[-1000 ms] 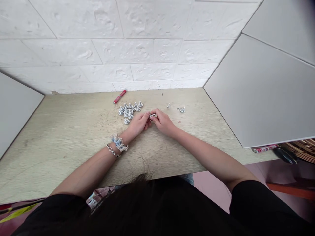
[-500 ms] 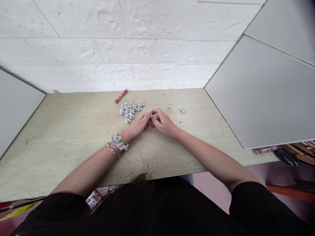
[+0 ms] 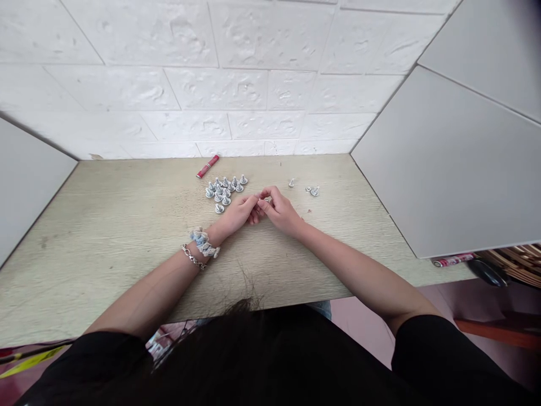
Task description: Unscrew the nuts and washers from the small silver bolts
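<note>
Over the middle of the wooden table [image 3: 139,225], my left hand [image 3: 242,214] and my right hand [image 3: 279,212] meet at the fingertips. Both are closed around a small metal bolt [image 3: 266,200], which is mostly hidden by the fingers. Just left of my left hand stands a cluster of several bolts with washers [image 3: 218,190], and one such bolt [image 3: 219,208] is a little nearer to me. Beyond my right hand are a single small bolt [image 3: 291,183] and another bolt with a washer [image 3: 315,192], with a nut [image 3: 308,189] beside it.
A red tube [image 3: 208,166] lies behind the cluster, near the white brick wall [image 3: 245,90]. Grey panels rise at the left [image 3: 29,186] and right [image 3: 456,163]. Past the right panel's lower edge are another red tube [image 3: 454,260] and a wicker basket [image 3: 518,264].
My right fingers have closed in over the bolt, so less of it shows. My left hand has hardly moved, and the things on the table are as before.
</note>
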Demonstrator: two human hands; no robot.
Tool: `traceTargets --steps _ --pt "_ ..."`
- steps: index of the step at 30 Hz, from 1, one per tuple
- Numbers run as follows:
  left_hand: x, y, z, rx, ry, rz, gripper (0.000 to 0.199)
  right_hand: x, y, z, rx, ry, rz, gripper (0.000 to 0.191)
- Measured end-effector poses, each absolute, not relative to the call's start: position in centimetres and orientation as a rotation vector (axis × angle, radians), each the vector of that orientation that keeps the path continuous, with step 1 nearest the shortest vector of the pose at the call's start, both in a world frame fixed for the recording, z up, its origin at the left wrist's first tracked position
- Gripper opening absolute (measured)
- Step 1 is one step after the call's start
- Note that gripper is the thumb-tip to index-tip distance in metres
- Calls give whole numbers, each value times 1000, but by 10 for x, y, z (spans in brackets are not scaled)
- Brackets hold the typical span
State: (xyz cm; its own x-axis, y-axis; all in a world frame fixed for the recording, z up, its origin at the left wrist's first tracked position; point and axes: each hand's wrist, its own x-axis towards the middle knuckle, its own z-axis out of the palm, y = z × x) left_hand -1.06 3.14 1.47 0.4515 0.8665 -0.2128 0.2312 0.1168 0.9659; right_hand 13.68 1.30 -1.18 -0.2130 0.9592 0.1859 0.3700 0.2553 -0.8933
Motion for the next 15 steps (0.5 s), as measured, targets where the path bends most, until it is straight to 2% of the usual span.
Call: traceTargets --steps 6,15 --pt "-11 32 15 1415 1035 610 43 139 12 -10 -1204 -1861 822 27" --pt "-10 30 24 1438 1070 523 43 140 13 -6 -1070 -1934 866 34"
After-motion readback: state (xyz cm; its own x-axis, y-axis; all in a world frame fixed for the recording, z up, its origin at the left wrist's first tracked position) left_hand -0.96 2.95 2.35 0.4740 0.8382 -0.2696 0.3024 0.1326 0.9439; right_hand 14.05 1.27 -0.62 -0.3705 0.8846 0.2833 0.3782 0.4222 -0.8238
